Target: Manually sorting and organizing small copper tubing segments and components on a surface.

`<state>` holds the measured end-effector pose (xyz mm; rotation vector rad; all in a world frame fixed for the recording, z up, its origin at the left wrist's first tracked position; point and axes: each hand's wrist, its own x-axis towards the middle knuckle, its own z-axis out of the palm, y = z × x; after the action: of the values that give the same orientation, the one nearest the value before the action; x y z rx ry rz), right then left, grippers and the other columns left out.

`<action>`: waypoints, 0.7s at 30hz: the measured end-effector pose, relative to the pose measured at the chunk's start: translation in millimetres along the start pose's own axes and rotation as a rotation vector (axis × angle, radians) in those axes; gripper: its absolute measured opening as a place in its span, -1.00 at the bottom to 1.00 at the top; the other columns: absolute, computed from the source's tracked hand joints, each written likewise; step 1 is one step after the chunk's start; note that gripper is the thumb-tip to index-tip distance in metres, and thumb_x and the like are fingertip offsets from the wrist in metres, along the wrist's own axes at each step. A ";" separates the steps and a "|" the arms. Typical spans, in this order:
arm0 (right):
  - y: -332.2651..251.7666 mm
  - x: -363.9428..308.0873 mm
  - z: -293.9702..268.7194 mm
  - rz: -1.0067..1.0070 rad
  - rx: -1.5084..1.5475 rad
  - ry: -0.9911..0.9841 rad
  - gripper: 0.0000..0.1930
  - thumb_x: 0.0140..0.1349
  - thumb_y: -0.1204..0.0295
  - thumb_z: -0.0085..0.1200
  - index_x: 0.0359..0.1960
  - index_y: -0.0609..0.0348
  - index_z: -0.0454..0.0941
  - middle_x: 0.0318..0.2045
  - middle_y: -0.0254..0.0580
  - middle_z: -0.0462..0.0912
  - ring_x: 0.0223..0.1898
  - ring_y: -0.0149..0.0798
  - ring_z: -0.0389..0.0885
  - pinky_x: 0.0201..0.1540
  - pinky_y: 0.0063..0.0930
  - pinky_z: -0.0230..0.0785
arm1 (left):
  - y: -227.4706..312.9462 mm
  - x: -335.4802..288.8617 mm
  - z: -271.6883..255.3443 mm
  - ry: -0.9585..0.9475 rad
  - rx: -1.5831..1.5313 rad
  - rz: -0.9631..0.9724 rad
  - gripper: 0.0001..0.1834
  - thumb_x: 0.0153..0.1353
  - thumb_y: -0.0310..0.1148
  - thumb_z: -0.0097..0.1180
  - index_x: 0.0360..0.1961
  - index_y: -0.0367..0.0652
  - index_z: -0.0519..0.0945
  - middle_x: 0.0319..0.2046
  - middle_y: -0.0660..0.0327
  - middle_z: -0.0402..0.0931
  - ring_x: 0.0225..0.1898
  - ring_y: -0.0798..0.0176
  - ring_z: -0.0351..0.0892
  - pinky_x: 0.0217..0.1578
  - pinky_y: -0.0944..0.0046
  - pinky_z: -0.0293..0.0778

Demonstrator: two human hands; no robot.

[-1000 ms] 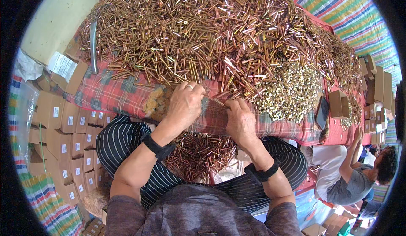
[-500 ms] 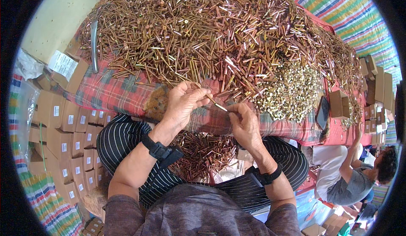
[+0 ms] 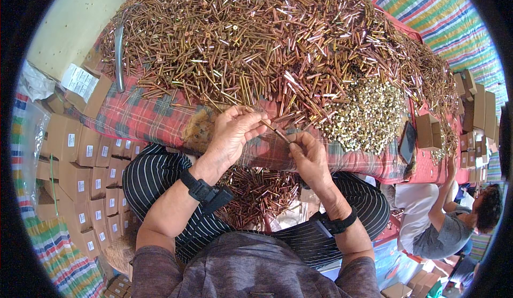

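A long thin metal rod (image 3: 279, 133), copper-gold in colour, slants between my two hands above the cloth's near edge. My left hand (image 3: 236, 126) pinches it between thumb and fingers, and a stretch of thin rod also shows beyond these fingers toward the pile. My right hand (image 3: 309, 153) has thumb and forefinger closed at the rod's lower right end; whether a small part sits between these fingertips is hidden. Just beyond both hands spreads a large heap of copper-coloured metal rods or tubes (image 3: 230, 41). Small pale-gold metal pieces (image 3: 368, 116) form a pile to the right.
Red plaid cloth (image 3: 144, 117) covers the work surface. More copper pieces (image 3: 259, 194) lie between my knees. Stacked cardboard boxes (image 3: 80, 164) stand at left, a curved grey strip (image 3: 118, 57) at far left. A dark flat object (image 3: 407, 142) and a co-worker (image 3: 446, 234) are at right.
The rod's end by my right hand looked bright and pale before; now it looks copper-brown. My right fingertips have shifted slightly onto it. My left hand has barely moved.
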<state>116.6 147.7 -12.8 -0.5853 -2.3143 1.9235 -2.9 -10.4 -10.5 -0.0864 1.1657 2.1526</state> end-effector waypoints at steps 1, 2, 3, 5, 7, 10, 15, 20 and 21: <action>-0.9 -1.2 -0.9 0.000 0.000 0.003 -0.90 0.18 0.61 -0.03 -0.27 0.27 0.46 -0.52 -0.24 0.47 -0.47 -0.39 0.42 -0.37 -0.51 0.29 | -0.8 0.5 1.0 -0.006 0.016 0.013 -0.89 0.15 -0.51 0.12 -0.31 -0.23 0.44 -0.27 0.07 0.58 -0.25 0.25 0.61 -0.20 0.34 0.55; -2.3 -2.4 -0.9 -0.146 -0.190 0.065 -0.90 0.15 0.62 -0.03 -0.28 0.27 0.46 -0.48 -0.16 0.49 -0.44 -0.26 0.47 -0.34 -0.43 0.32 | -1.4 0.3 1.1 -0.008 0.033 0.027 -0.88 0.15 -0.52 0.12 -0.32 -0.22 0.43 -0.27 0.07 0.58 -0.25 0.25 0.61 -0.20 0.34 0.56; -4.2 -3.3 -1.0 -0.293 -0.379 0.128 -0.89 0.13 0.63 -0.03 -0.29 0.27 0.45 -0.45 -0.07 0.50 -0.42 -0.12 0.51 -0.32 -0.35 0.34 | -1.5 -0.5 2.0 -0.007 0.034 0.027 -0.88 0.15 -0.52 0.12 -0.32 -0.22 0.43 -0.27 0.07 0.58 -0.25 0.25 0.61 -0.20 0.34 0.56; -12.1 -5.3 -0.4 -0.299 -0.391 0.141 -0.88 0.11 0.64 -0.02 -0.29 0.27 0.45 -0.41 -0.01 0.50 -0.38 -0.02 0.51 -0.29 -0.28 0.35 | -1.4 -3.0 6.4 -0.036 0.117 0.147 -0.87 0.14 -0.53 0.12 -0.32 -0.22 0.41 -0.28 0.07 0.58 -0.24 0.24 0.61 -0.20 0.32 0.56; -14.0 -6.4 -1.6 -0.304 -0.406 0.157 -0.87 0.10 0.64 -0.02 -0.30 0.27 0.45 -0.37 0.05 0.50 -0.33 0.08 0.51 -0.27 -0.22 0.35 | -3.2 -6.8 12.7 -0.048 0.153 0.178 -0.86 0.14 -0.53 0.12 -0.33 -0.22 0.40 -0.28 0.06 0.58 -0.24 0.24 0.61 -0.22 0.33 0.57; -13.6 -8.1 -3.7 -0.385 -0.511 0.189 -0.89 0.17 0.59 -0.03 -0.27 0.31 0.48 -0.41 -0.09 0.51 -0.45 -0.28 0.49 -0.35 -0.45 0.35 | -4.7 -6.9 14.4 -0.072 0.190 0.211 -0.87 0.15 -0.52 0.11 -0.33 -0.24 0.40 -0.29 0.04 0.57 -0.26 0.25 0.61 -0.25 0.35 0.57; -10.0 -10.7 -3.1 -0.231 -0.256 0.088 -0.90 0.15 0.61 0.01 -0.29 0.28 0.48 -0.40 -0.07 0.53 -0.34 -0.16 0.55 -0.26 -0.41 0.38 | -11.8 -1.8 6.5 -0.145 0.342 0.038 -0.87 0.20 -0.45 0.08 -0.31 -0.31 0.48 -0.36 0.06 0.56 -0.37 0.36 0.59 -0.35 0.44 0.57; -7.8 -12.1 -2.1 -0.159 -0.124 0.089 -0.91 0.17 0.56 0.05 -0.30 0.30 0.50 -0.45 -0.09 0.56 -0.41 -0.22 0.57 -0.32 -0.44 0.39 | -24.8 -6.4 7.4 -0.280 0.308 -0.331 -0.76 0.20 -0.40 0.11 -0.17 -0.33 0.53 -0.42 0.21 0.57 -0.50 0.42 0.54 -0.50 0.53 0.46; -13.2 -10.6 -6.9 -0.133 -0.186 0.101 -0.91 0.17 0.54 0.07 -0.31 0.30 0.50 -0.46 -0.09 0.57 -0.43 -0.21 0.57 -0.35 -0.43 0.40 | -25.3 -5.7 5.6 -0.293 0.303 -0.321 -0.77 0.20 -0.39 0.12 -0.17 -0.32 0.54 -0.43 0.23 0.57 -0.52 0.44 0.51 -0.53 0.55 0.42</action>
<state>125.3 148.6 3.3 -0.5153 -2.4169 1.5971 17.8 0.1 -23.2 0.1613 1.1983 1.6284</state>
